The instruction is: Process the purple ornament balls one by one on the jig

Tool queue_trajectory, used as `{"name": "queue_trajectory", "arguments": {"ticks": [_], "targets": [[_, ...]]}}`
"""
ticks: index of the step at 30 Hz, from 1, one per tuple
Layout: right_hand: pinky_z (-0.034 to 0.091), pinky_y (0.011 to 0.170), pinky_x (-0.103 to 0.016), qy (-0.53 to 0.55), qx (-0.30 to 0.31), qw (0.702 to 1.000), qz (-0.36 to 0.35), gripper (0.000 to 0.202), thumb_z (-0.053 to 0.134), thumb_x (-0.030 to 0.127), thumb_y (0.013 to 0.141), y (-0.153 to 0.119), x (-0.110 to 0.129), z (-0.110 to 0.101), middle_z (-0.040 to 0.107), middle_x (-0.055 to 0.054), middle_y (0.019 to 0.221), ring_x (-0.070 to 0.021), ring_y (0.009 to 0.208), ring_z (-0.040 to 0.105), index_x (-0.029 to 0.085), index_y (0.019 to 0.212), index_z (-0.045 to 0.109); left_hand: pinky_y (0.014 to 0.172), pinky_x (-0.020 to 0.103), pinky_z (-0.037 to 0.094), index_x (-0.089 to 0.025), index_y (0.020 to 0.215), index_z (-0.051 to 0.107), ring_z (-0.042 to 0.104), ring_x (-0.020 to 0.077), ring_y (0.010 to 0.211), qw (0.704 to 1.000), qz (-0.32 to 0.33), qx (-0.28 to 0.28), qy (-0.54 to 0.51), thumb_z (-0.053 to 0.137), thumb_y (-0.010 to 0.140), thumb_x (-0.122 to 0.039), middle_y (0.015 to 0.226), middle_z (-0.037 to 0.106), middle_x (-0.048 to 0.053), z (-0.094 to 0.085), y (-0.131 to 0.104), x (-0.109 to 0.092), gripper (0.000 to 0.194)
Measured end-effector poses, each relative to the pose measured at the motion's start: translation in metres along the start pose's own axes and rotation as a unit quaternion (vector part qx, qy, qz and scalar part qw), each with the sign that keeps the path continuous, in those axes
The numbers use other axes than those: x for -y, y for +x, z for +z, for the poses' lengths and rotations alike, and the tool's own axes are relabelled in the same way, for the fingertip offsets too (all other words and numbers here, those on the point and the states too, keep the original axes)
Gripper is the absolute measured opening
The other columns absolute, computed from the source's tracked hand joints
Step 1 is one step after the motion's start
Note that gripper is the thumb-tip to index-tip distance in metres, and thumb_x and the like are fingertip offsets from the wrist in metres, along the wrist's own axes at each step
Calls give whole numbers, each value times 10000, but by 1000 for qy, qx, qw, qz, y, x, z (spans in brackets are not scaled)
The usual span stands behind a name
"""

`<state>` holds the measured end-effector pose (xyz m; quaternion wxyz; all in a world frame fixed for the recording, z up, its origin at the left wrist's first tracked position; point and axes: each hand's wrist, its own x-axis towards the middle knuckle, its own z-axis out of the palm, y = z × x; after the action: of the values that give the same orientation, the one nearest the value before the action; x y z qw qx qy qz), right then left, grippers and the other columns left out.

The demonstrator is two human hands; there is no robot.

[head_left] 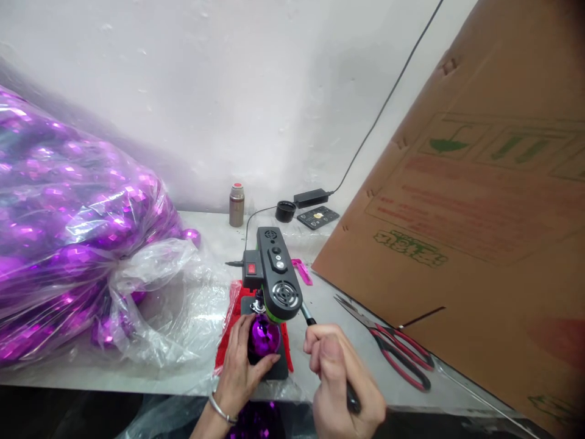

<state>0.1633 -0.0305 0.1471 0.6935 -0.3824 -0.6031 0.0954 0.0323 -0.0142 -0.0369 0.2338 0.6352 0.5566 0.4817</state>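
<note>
A shiny purple ball (265, 339) sits under the head of a small black bench machine (278, 268) with a red switch. My left hand (242, 360) is curved round the ball's left and lower side, thumb at its lower right. My right hand (342, 378) is wrapped round the black handle (353, 397) of the machine's lever, to the right of the machine. The machine's dark base (277, 371) rests on a red cloth (223, 355).
A big clear bag of purple balls (68, 244) fills the left. Behind the machine are a flask (236, 206), a black cup (286, 211), a power adapter (311, 197) and a black panel (319, 217). Red-handled scissors (397, 347) lie beside a large cardboard box (466, 213) at right.
</note>
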Motion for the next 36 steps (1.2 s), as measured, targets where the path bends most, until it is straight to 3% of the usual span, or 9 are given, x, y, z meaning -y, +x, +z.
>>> {"name": "queue_trajectory", "arguments": {"ticks": [6,11,20,28,36], "targets": [[412,529,-219,-5,1,1000,-7,316,467,86,1074,-2,-1,-1,515,26,688,-90,602,523,213,787,504,1126,652,556,-179,1451,553,691,408,1302,995,-62,68,-43,857,719,-329,1416,693,194,4,15,-10,806],[416,542,-245,-6,-2,999,-45,334,454,53,1054,-14,-10,-3,501,29,671,-105,597,544,212,763,491,1142,653,540,-167,1453,529,681,403,1317,994,-72,62,-58,840,741,-404,1430,682,206,4,13,-9,811],[388,526,-257,1,-51,996,-71,360,451,92,1067,-23,-22,5,494,37,646,-101,540,516,210,729,485,1140,593,560,-192,1441,536,691,380,1313,995,-60,51,-58,838,733,-368,1422,696,172,6,12,-6,789],[391,528,-260,-4,-43,999,-32,380,454,186,1099,-28,-22,4,533,18,675,-106,554,514,217,722,487,1104,621,576,-182,1417,559,702,397,1272,996,-67,37,-37,828,727,-399,1366,716,179,6,11,-9,771],[386,544,-250,-25,-43,998,-43,385,463,200,1096,-32,-26,3,538,21,703,-98,582,507,215,712,473,1095,602,591,-170,1407,575,709,399,1271,998,-52,20,-23,828,720,-371,1361,723,184,9,10,-6,759]]}}
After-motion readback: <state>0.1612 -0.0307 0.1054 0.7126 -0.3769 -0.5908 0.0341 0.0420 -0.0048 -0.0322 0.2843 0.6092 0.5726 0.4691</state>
